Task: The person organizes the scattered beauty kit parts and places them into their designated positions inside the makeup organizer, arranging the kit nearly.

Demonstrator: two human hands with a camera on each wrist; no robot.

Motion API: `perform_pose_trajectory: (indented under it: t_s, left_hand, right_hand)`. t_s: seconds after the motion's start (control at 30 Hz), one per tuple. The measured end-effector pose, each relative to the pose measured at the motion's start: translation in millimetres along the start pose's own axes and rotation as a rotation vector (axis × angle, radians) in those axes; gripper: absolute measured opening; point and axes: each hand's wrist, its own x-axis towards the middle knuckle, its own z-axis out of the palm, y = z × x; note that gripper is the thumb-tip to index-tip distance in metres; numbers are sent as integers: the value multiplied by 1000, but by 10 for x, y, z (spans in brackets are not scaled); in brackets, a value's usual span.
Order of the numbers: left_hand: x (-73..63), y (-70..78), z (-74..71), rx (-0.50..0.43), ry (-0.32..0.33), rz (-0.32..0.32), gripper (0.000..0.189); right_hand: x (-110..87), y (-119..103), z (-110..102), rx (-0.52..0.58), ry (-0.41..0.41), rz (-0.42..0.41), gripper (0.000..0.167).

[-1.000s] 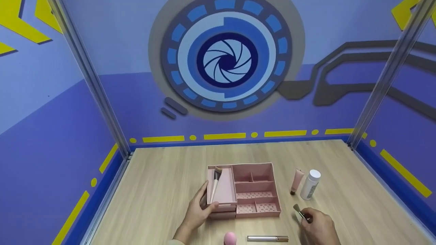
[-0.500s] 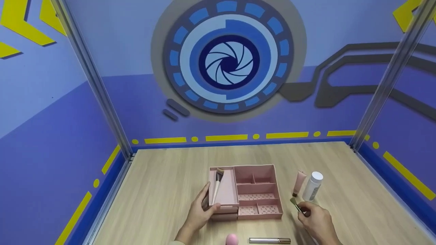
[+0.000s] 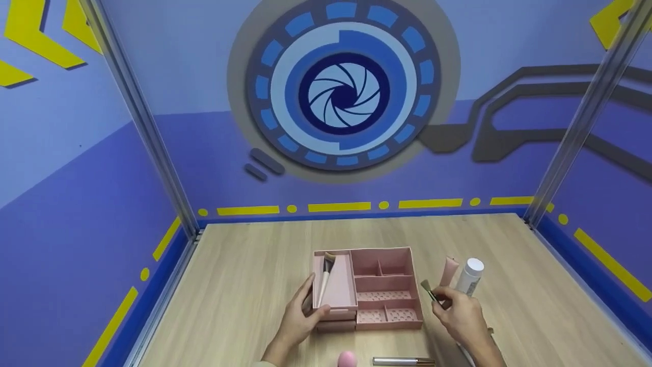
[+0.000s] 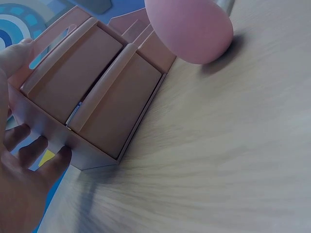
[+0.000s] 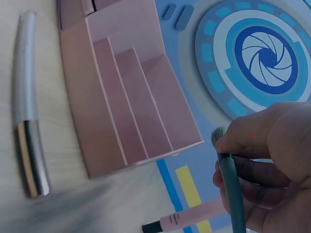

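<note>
A pink makeup organizer [image 3: 389, 283] stands on the table, with open compartments on its right and drawers [image 4: 119, 92] on its left front. My left hand [image 3: 298, 316] grips its left side, thumb at the top front edge and fingertips against the side wall. On its flat top-left tray lies a makeup brush [image 3: 324, 278] with a pale handle. Just right of the organizer, my right hand [image 3: 461, 311] pinches another makeup brush [image 5: 232, 189] with a dark green handle, bristles up and leaning toward the compartments. No items show in the compartments in the head view.
Behind my right hand stand a pink tube [image 3: 449, 271] and a white bottle [image 3: 470, 278], both partly covered. A pink egg-shaped sponge [image 3: 347, 359] and a silver cosmetic tube [image 3: 402, 361] lie at the front. Something thin [image 3: 490, 331] is mostly hidden by my right wrist.
My right hand has carried the green-handled brush left and slightly away from me, closer to the organizer's right wall. My left hand stays on the organizer. The view has shifted slightly.
</note>
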Motion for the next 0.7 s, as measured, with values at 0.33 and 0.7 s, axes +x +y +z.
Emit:
perform_pose_trajectory:
  t_s: [0.33, 0.7]
  left_hand:
    - [4, -17, -7, -42, -34, -2, 82]
    - [8, -17, 2, -90, -27, 15, 85]
  right_hand:
    - [197, -198, 85, 31, 92, -143, 18]
    - [316, -420, 192, 31, 67, -158, 17]
